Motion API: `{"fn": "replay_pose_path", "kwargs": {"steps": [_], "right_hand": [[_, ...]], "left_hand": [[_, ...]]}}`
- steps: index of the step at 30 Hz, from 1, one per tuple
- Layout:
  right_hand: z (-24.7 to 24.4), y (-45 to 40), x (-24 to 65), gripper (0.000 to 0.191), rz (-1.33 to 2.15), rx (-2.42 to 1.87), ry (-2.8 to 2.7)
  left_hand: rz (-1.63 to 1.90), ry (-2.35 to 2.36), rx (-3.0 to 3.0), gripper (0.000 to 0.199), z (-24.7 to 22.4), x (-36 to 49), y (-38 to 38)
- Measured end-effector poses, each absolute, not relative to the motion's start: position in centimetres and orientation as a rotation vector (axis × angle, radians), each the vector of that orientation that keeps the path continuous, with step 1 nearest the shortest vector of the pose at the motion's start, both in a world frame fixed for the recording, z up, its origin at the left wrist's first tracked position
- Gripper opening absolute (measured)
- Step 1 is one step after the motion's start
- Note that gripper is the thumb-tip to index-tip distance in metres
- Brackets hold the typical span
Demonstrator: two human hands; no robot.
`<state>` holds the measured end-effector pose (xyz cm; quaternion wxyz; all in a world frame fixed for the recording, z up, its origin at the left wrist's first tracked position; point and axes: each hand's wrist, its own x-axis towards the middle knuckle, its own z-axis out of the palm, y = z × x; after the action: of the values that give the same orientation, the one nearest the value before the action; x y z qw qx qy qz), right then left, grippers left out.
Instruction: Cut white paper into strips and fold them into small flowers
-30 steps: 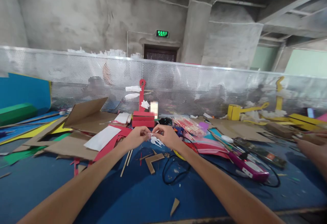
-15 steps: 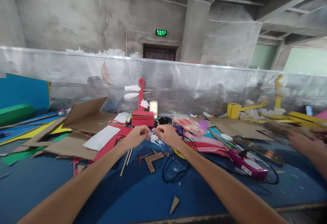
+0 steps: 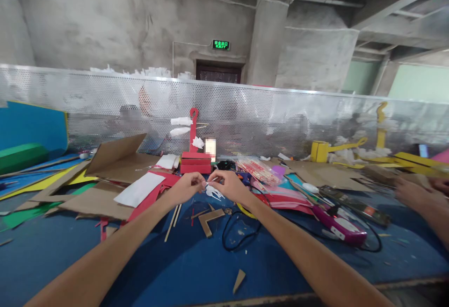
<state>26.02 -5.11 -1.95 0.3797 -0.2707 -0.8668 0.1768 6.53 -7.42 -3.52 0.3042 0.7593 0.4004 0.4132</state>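
My left hand [image 3: 192, 186] and my right hand [image 3: 224, 184] meet over the middle of the blue table, fingertips pinched close together. A small piece of white paper [image 3: 213, 191] hangs at their fingertips, and both hands appear to hold it. Just behind them stands a red box [image 3: 195, 164] with a red hooked upright [image 3: 193, 129] that bears white paper pieces. Thin wooden sticks [image 3: 172, 223] and an L-shaped cardboard piece [image 3: 209, 222] lie in front of the hands.
Cardboard sheets [image 3: 105, 199] and a white sheet [image 3: 140, 192] lie left. On the right are a bag of sticks [image 3: 257, 170], pink-red sheets [image 3: 287, 199], a purple device [image 3: 340, 225] and a black cable [image 3: 224, 239]. Another person's hand [image 3: 412, 192] is at far right. A perforated metal screen [image 3: 245, 115] stands behind.
My fingertips have drawn slightly closer together, and less of the white paper shows between them. The other person's hands have shifted slightly.
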Motion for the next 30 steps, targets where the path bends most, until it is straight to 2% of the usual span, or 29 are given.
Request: {"fn": "replay_pose_path", "kwargs": {"steps": [8,17,25,30], "right_hand": [[-2.59,-4.42,25.91,0.005,0.374,-0.709,-2.174],[-2.58,-4.47,25.83,0.013,0.242,-0.758,-2.229],[-2.68,-4.46,25.95,0.029,0.173,-0.784,-2.282],[-2.7,-4.18,26.11,0.046,0.248,-0.818,-2.315]], "left_hand": [[1.141,1.037,1.97,0.03,-3.14,6.94,-7.88],[1.135,1.017,2.019,0.017,-3.52,6.87,-7.36],[1.106,0.964,2.052,0.015,-3.74,6.82,-7.27],[1.087,0.994,2.035,0.018,-3.85,6.74,-7.25]]}}
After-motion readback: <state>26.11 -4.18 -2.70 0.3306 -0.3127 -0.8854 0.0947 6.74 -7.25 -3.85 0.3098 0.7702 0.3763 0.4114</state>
